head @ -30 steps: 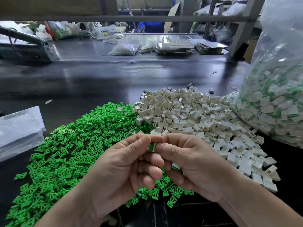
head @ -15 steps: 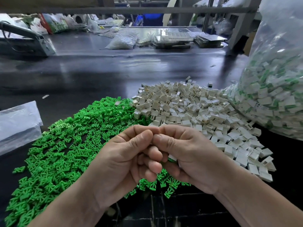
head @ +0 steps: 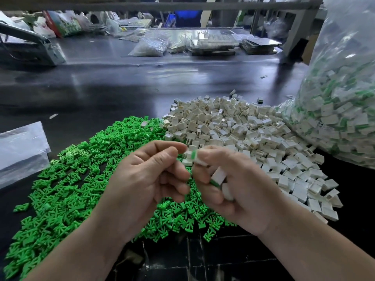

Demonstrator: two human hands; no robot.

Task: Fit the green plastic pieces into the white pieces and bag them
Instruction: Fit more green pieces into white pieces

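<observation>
Above the spot where the green pile meets the white pile on the dark table, both hands meet at their tips. The left hand and the right hand each pinch a small white piece with thumb and first finger. A green piece sits in it. It is too blurry to tell how far in the green one is. To do this step well, the person should probably push straight, not crooked, until the green piece sits flat. The other fingers of the left hand curl in toward the palm. The right hand's lower fingers curl around some spare pieces. The big clear bag of done ones stands to the right, so the drop looks short.
</observation>
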